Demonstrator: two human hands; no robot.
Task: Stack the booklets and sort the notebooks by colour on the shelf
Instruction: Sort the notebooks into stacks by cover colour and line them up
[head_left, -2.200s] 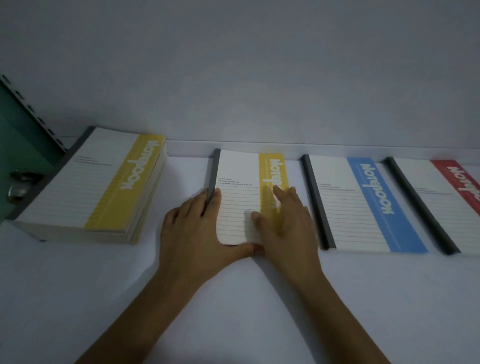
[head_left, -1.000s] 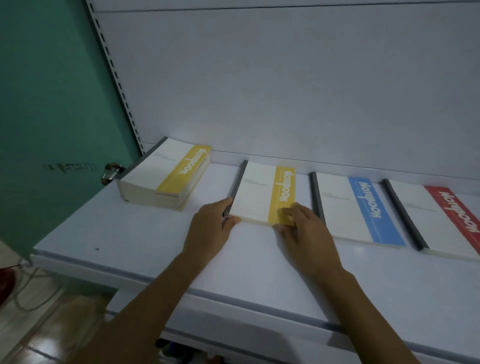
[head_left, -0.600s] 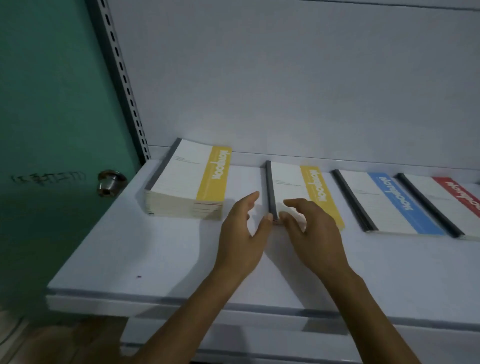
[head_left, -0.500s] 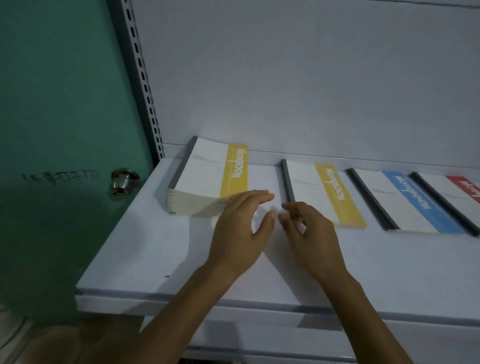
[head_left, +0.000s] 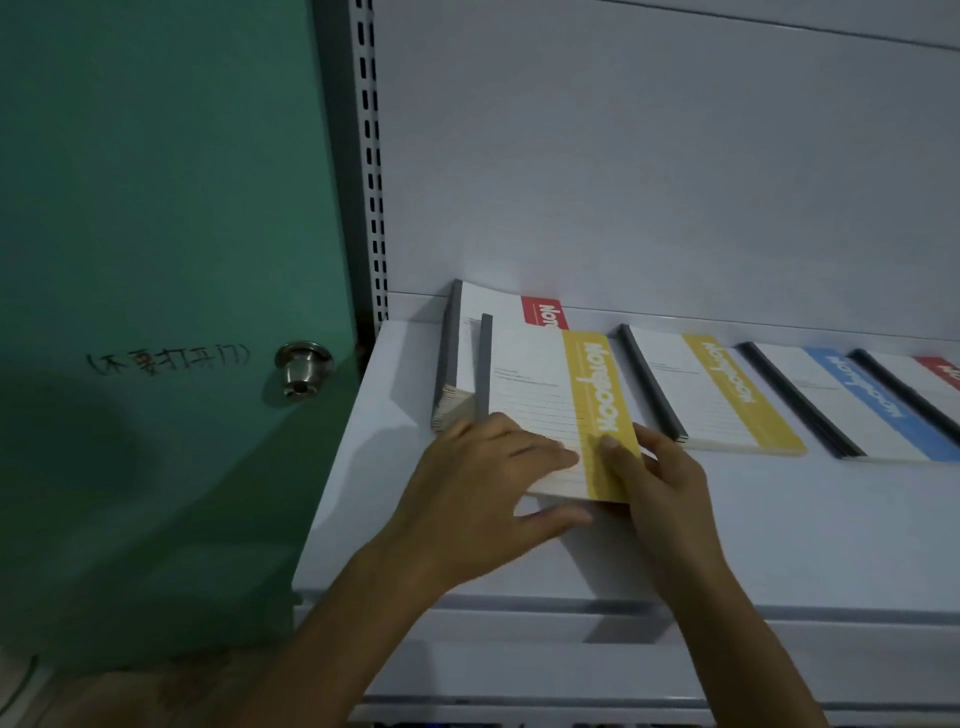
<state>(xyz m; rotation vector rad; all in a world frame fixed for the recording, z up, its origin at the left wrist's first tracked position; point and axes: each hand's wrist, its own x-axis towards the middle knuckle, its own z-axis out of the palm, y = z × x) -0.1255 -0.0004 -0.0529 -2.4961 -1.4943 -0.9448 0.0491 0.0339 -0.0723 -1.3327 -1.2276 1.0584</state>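
Observation:
A yellow-banded notebook is drawn forward off the left stack and held at its near end by both hands. My left hand grips its near left corner, thumb on the cover and a finger beneath. At the near right corner, my right hand pinches the yellow band with the thumb on top. A red-banded notebook shows on the stack behind it. Flat on the white shelf to the right lie a second yellow notebook, a blue one and a red one.
A green door with a metal knob stands left of the shelf. A slotted upright runs up at the shelf's left end. The white back panel rises close behind the notebooks.
Both hands left the single yellow notebook and moved left to the stack. They now hold the stack's top yellow notebook, pulled towards me, and a red one is uncovered beneath.

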